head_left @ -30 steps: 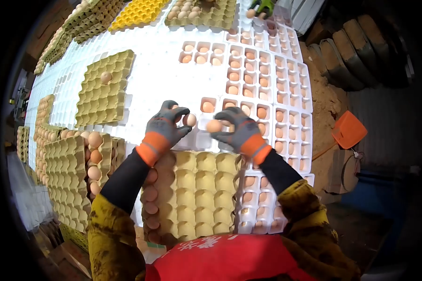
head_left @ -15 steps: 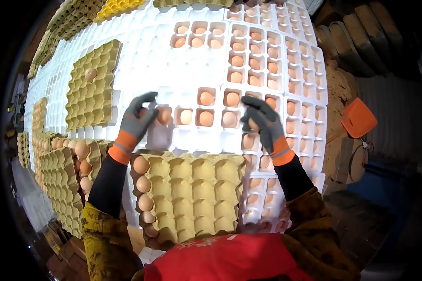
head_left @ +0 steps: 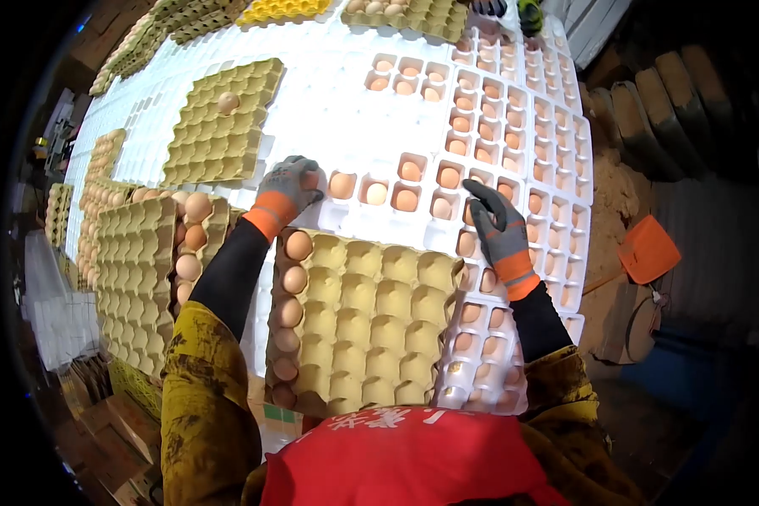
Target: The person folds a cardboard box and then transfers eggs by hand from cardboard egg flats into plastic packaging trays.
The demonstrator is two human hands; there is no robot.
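My left hand, in a grey glove with an orange cuff, curls round a brown egg at the left end of a row of eggs in white foam trays. Beside it another egg sits in its cell. My right hand is over the foam tray cells further right, thumb and fingers apart. An egg shows partly beside its thumb. Nearest my body lies a pulp egg tray, with a column of eggs along its left side and bare hollows elsewhere.
A pulp tray holding one egg lies at the left on the foam. Stacked pulp trays with eggs stand at the lower left. Another person's gloved hands show at the top. An orange dustpan lies at the right.
The view has shifted, so the trays appear further right. My left fingers have closed in round the egg. My right hand's egg no longer shows in its fingers, which have spread.
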